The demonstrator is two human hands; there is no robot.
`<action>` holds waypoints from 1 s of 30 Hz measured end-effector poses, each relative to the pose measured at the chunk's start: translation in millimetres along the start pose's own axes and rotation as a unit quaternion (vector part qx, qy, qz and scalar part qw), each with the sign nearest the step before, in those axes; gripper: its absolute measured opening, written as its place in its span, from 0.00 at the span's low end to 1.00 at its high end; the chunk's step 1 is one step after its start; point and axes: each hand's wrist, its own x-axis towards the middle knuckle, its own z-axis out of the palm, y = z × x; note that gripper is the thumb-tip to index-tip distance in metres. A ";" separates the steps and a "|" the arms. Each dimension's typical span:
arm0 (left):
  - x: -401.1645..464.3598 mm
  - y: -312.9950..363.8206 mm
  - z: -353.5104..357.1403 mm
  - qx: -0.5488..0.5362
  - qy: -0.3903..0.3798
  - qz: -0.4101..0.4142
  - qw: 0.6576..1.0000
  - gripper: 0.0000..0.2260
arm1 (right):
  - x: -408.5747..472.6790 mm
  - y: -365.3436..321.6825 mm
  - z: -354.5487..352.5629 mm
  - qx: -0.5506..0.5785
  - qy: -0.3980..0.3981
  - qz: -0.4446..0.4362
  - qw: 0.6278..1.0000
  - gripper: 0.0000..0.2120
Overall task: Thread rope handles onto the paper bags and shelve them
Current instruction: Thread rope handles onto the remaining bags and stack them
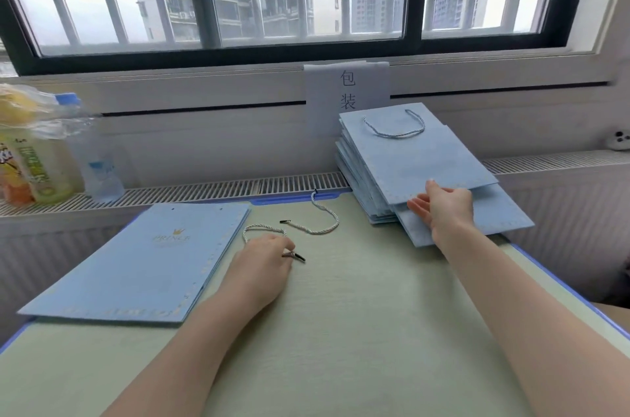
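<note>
bags stacked, one rope in hand

bags (402, 177) lay stacked at the table's (341, 331) far right. the right hand (443, 212) rested flat on them, fingers straight. the left hand (262, 263) pinched a rope (262, 229). another rope (324, 218) lay loose beside it; an unthreaded bag (136, 263) lay left.

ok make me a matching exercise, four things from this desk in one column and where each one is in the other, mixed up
Things
1. flat bag printed with a crown
2. loose rope
3. bag with a rope handle
4. clear water bottle

Places
A. on top of the stack at the right
B. on the ledge at the far left
C. lying alone on the desk between the hands
D. flat on the desk, left of the left hand

Pairs: 1-D, 2-C, 3-A, 4-B
</note>
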 end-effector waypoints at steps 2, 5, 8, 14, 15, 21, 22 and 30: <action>1.8 -2.9 1.1 -0.009 0.009 -0.004 1.000 0.13 | -8.5 0.8 5.1 -0.058 -0.007 -0.021 0.998 0.07; 2.4 -4.7 0.8 -0.037 0.030 -0.025 0.999 0.14 | -24.8 1.8 13.3 -0.128 -0.027 -0.102 0.986 0.05; 0.5 -3.2 -0.7 -0.044 0.046 -0.038 0.997 0.15 | -40.6 9.8 23.4 -0.226 -0.099 -0.205 0.947 0.04; -6.7 15.1 -11.9 -0.145 0.113 0.034 0.982 0.10 | -75.6 51.6 40.0 -0.477 -0.417 -0.340 0.695 0.17; -7.7 18.3 -14.6 -0.169 0.125 0.048 0.976 0.09 | -79.4 56.6 40.9 -0.500 -0.428 -0.349 0.667 0.19; -9.8 23.7 -23.1 -0.181 0.135 0.088 0.970 0.07 | -87.0 47.8 43.1 -0.398 -0.400 -0.302 0.769 0.10; -9.6 22.2 -23.7 -0.173 0.124 0.082 0.974 0.06 | -87.6 43.5 42.9 -0.352 -0.393 -0.283 0.801 0.11; -10.3 15.3 -27.3 -0.162 0.091 -0.018 0.982 0.11 | -80.0 13.4 39.0 0.007 -0.257 -0.186 0.949 0.08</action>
